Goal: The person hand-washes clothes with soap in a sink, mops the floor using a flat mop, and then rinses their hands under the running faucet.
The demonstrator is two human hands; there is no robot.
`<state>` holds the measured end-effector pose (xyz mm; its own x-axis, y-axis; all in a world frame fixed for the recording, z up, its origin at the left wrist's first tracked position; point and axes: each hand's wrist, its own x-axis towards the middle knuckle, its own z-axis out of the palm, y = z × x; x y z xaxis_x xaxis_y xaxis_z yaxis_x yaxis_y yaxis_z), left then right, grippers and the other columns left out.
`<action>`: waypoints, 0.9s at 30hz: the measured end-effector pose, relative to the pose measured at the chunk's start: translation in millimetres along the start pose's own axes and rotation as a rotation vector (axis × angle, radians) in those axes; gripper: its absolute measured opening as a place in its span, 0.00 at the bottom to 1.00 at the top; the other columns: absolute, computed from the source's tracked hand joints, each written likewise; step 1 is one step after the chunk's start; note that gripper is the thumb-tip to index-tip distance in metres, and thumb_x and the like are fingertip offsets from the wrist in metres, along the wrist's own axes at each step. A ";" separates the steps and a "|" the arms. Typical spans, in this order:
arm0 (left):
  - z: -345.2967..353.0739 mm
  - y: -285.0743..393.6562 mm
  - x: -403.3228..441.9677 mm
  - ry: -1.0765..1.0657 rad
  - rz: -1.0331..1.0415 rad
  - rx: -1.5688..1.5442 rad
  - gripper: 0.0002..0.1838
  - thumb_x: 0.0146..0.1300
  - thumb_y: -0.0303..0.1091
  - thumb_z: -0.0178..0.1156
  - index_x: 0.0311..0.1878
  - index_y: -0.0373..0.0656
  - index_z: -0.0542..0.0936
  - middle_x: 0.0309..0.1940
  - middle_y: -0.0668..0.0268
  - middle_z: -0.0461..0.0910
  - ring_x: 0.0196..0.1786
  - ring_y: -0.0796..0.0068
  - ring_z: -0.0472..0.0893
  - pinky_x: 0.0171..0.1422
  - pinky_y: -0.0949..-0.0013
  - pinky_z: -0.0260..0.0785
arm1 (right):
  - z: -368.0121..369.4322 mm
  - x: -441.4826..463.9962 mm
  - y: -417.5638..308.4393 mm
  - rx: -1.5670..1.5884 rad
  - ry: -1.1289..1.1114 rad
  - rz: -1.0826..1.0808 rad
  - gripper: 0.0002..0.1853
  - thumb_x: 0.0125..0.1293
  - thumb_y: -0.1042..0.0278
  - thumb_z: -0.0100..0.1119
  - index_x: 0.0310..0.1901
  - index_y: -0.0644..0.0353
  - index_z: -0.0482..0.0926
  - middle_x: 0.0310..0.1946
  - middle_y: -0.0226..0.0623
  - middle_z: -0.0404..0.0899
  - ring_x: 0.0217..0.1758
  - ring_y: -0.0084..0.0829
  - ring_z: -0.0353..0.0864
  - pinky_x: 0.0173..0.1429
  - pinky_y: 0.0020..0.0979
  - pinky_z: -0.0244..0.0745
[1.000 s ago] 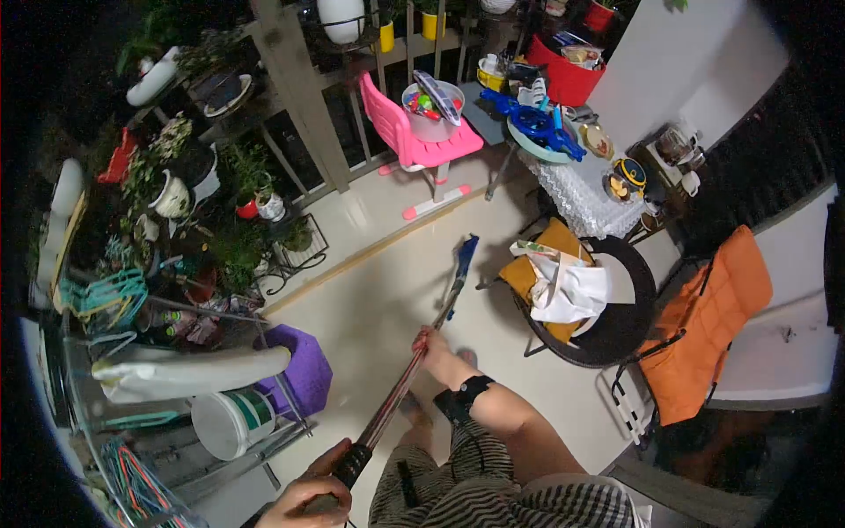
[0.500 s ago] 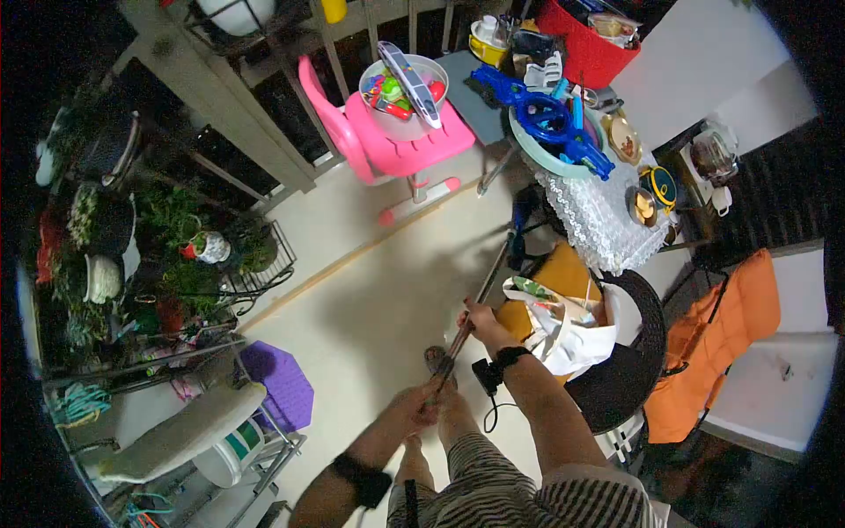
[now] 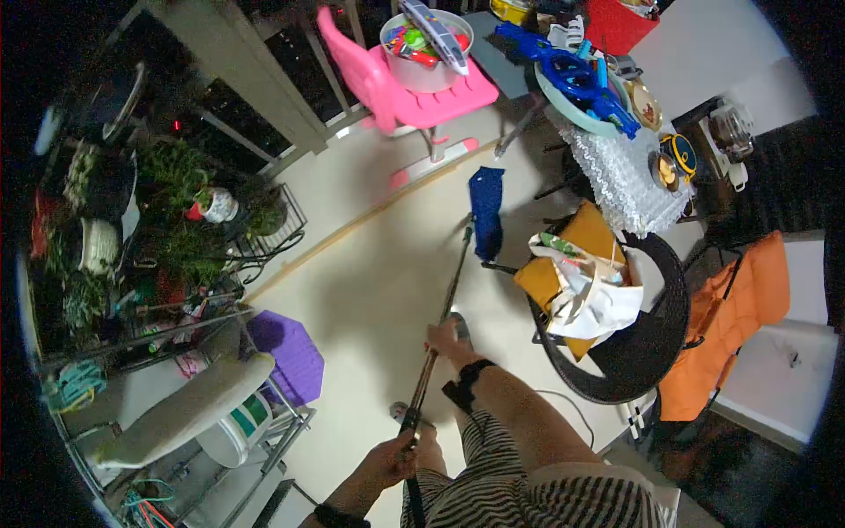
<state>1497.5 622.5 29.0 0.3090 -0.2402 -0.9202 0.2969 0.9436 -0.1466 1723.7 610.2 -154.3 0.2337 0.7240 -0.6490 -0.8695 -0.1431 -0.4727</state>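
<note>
Mop head (image 3: 487,214) has swung left since half a second ago: it was edge-on and dark by the table legs, now you've got its broad blue face showing on the floor (image 3: 370,290). It sits left of the lace-covered table (image 3: 629,180), nearer than the pink chair (image 3: 449,92), its near end just beside a leg of the round black chair (image 3: 647,356).

Your right hand (image 3: 447,341) is closed round the pole (image 3: 451,295) partway along, fingers curled over it. Your left hand (image 3: 387,460) is wrapped round the pole nearer you, at the dark grip section. Neither hand is spread; both have hold of the pole only. Far-side fingers are hidden on both, so you can't check exactly how tight the wrap is.

Pole's near end is hard to separate from your striped shorts (image 3: 497,488); can't tell where it stops. The joint at the mop head is small and unclear. Your right foot (image 3: 461,328) is partly covered by your right hand. Far right, the red basket (image 3: 620,26) is cut off at the frame edge. Left-side plants (image 3: 172,176) are dark and smeared.
</note>
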 end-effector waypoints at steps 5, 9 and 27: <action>-94.7 -104.5 -49.2 0.017 -0.003 -0.186 0.19 0.66 0.50 0.46 0.36 0.42 0.71 0.15 0.73 0.63 0.15 0.82 0.62 0.18 0.76 0.54 | 17.8 -9.3 175.6 -1.745 -0.213 0.135 0.19 0.64 0.48 0.39 0.25 0.54 0.63 0.22 0.33 0.64 0.25 0.34 0.65 0.30 0.36 0.63; -186.7 -212.8 -77.2 -0.256 0.070 -0.437 0.20 0.60 0.52 0.53 0.40 0.42 0.71 0.23 0.63 0.72 0.25 0.70 0.72 0.34 0.65 0.68 | 40.0 -75.8 292.0 -1.945 -0.414 0.129 0.17 0.63 0.50 0.41 0.29 0.56 0.64 0.26 0.36 0.66 0.27 0.37 0.67 0.33 0.37 0.64; -223.0 -336.2 -77.5 -0.362 0.026 -0.678 0.28 0.61 0.60 0.45 0.38 0.40 0.73 0.13 0.72 0.60 0.12 0.77 0.57 0.16 0.71 0.50 | 40.0 -205.3 301.3 -1.317 0.273 0.068 0.18 0.58 0.62 0.50 0.43 0.68 0.65 0.40 0.48 0.72 0.39 0.47 0.73 0.45 0.45 0.68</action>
<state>1172.2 374.7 68.7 0.6198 -0.1657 -0.7671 -0.2968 0.8553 -0.4246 1396.4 445.4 -139.7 0.4198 0.5553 -0.7179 0.1431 -0.8216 -0.5519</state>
